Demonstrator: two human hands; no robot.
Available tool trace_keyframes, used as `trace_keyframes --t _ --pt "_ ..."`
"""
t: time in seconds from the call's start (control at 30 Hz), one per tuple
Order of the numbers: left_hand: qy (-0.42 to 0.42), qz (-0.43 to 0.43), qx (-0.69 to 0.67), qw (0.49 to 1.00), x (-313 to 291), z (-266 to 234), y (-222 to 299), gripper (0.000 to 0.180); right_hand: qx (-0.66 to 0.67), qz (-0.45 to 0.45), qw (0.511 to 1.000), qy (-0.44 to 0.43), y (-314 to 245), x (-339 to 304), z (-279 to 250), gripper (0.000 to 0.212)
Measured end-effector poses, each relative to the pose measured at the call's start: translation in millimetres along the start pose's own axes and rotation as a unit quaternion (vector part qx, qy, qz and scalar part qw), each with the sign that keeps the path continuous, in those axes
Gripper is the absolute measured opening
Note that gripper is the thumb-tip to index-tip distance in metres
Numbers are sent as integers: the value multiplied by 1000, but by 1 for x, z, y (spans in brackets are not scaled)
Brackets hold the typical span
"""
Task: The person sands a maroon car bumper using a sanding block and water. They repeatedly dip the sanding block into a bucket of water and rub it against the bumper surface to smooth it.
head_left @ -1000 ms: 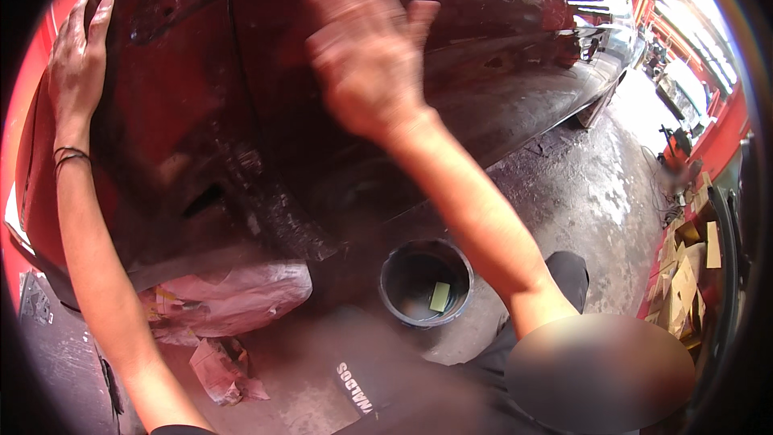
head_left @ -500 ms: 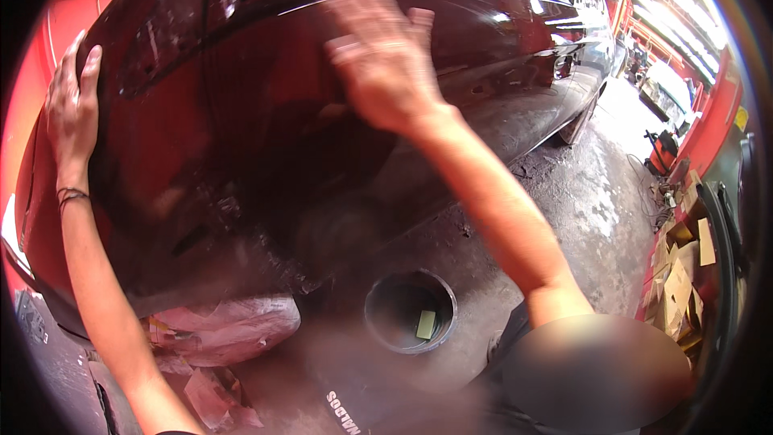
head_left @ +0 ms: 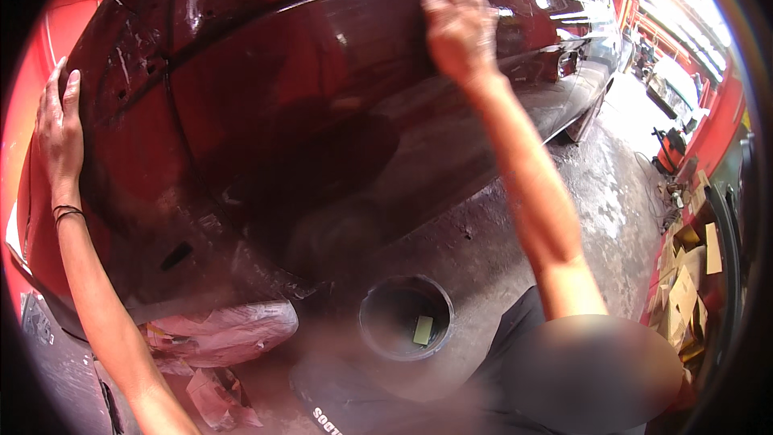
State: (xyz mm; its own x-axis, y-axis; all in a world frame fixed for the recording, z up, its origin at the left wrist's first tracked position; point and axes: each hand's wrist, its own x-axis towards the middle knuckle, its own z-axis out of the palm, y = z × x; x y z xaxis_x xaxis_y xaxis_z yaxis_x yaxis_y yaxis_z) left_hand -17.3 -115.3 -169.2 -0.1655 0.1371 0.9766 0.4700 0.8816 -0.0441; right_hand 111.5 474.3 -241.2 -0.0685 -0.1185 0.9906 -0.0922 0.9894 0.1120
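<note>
In front of me is the glossy dark maroon car body (head_left: 266, 105). My left hand (head_left: 61, 141) lies against its left edge, fingers stretched upward and holding nothing; a dark band circles the wrist. My right hand (head_left: 463, 32) is on the upper side panel, at the raised body line, palm toward the surface. Its fingers are partly blurred by motion but look extended, and no held thing shows. What lies under the palm is hidden.
Below the car, a dark round bucket (head_left: 407, 318) on the floor has a pale green block (head_left: 423, 330) in it. Masking paper or plastic (head_left: 233, 334) bunches under the car's lower edge. Torn cardboard (head_left: 684, 298) lines the right wall. Further off is a red-and-black machine (head_left: 670, 149).
My right hand has swept rightward and slightly upward across the panel. The left hand remains against the car's edge, sitting slightly lower and further left as the view shifts.
</note>
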Motion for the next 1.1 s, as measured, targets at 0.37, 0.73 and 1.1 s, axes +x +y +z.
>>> trace_keyframes --t 0.37,0.73,1.1 --pt "18 2 -7 1000 0 -10 11 55 34 72 994 -74 88 5 -23 43" --pt "-9 -9 73 997 -1 -28 32 59 95 -12 993 -64 -235 2 20 45" --pt "21 -53 -24 998 -12 -45 59 55 19 -14 983 -182 -117 2 -16 55"
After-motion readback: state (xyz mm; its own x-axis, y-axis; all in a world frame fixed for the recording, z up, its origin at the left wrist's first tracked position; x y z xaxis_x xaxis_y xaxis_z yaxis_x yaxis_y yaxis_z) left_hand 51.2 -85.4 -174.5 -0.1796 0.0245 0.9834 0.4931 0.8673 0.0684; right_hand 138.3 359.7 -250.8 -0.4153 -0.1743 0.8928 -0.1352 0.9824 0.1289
